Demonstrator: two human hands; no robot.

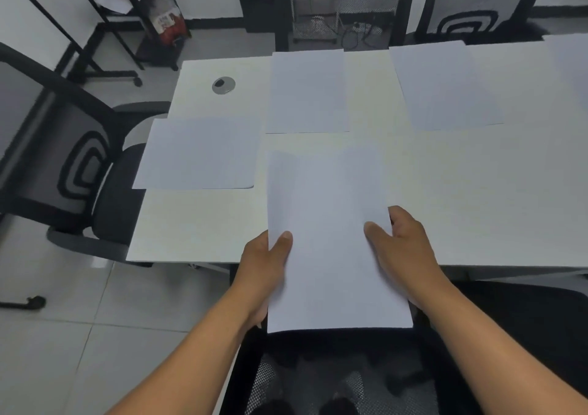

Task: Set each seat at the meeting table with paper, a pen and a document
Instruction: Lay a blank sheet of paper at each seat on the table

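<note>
Black bag (256, 3) (by wall), grommet (223, 84)

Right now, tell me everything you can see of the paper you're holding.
The held paper is plain white, blank on its visible face, possibly several sheets. It is slightly curled, its far end over the table, its near end past the table edge above a chair. The left hand pinches its left edge, thumb on top; the right hand grips its right edge.

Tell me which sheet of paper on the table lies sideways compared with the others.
The sheet at the table's left end, by the left chair: its long side runs across, while the others lie lengthwise.
</note>
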